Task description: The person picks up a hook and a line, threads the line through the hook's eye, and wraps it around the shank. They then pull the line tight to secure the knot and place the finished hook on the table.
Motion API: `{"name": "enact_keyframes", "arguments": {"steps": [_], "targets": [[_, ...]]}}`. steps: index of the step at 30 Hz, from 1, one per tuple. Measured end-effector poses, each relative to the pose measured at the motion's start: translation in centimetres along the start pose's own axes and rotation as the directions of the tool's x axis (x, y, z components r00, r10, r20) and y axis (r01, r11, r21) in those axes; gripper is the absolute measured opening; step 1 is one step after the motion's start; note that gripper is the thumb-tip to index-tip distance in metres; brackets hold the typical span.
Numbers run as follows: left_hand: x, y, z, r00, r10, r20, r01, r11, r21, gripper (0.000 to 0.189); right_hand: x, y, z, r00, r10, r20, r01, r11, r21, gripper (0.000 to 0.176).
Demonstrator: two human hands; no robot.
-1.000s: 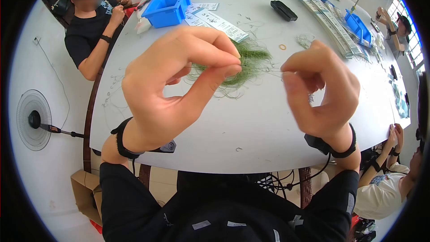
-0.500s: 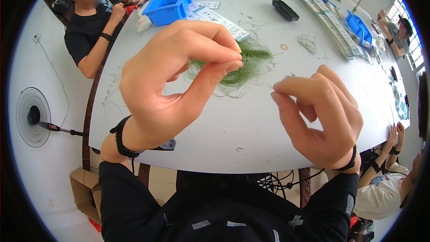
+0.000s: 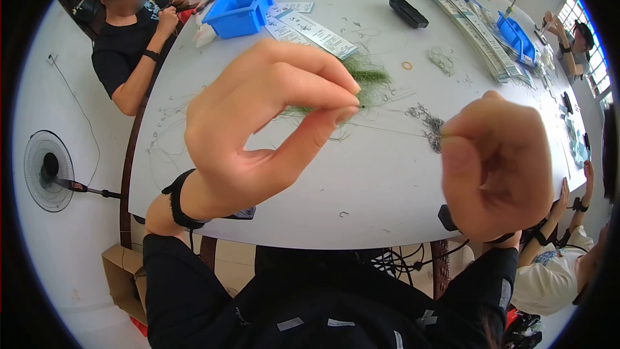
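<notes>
My left hand (image 3: 271,129) is closed in a pinch, thumb against fingertips, over the white table. A tiny dark piece pokes out at its fingertips; it is too small to make out. From there a thin fishing line (image 3: 400,130) runs taut to my right hand (image 3: 494,165), which is closed with curled fingers and thumb pressed on it. Beneath and behind my left hand lies a tangled bundle of green fishing line (image 3: 371,76), partly hidden. A pile of small dark fish hooks (image 3: 426,123) lies just left of my right hand.
A blue bin (image 3: 236,16) and printed cards (image 3: 316,32) lie beyond my left hand. Farther off are a black case (image 3: 408,13), a yellow ring (image 3: 407,65), long packages (image 3: 475,32) and another blue bin (image 3: 516,39). Several people sit around the table (image 3: 290,220).
My right hand has moved right and turned, its fingers curling tighter, so the hands are farther apart and the hook pile shows. My left hand has shifted slightly right and down.
</notes>
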State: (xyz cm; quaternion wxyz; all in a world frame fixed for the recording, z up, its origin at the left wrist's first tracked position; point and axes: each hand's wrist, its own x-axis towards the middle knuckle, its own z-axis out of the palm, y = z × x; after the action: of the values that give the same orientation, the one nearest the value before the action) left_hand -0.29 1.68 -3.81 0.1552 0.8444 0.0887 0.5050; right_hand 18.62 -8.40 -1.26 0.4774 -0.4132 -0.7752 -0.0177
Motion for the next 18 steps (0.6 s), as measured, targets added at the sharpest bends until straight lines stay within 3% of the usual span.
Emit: {"name": "enact_keyframes", "arguments": {"steps": [3,6,18], "targets": [[0.04,-0.05,-0.49,0.998,0.059,0.029,-0.058,0.998,-0.024,0.014,0.04,-0.63,-0.41,0.986,0.168,0.003,-0.168,0.982,0.086,0.013],[0.11,0.11,-0.94,0.994,0.107,0.027,-0.106,0.993,-0.048,0.015,0.08,-0.60,-0.45,0.974,0.227,0.007,-0.226,0.966,0.127,0.018],[0.07,0.17,-0.87,0.989,0.143,0.027,-0.139,0.983,-0.123,0.018,-0.01,-0.80,-0.28,0.959,0.277,0.057,-0.283,0.945,0.165,0.025]]}}
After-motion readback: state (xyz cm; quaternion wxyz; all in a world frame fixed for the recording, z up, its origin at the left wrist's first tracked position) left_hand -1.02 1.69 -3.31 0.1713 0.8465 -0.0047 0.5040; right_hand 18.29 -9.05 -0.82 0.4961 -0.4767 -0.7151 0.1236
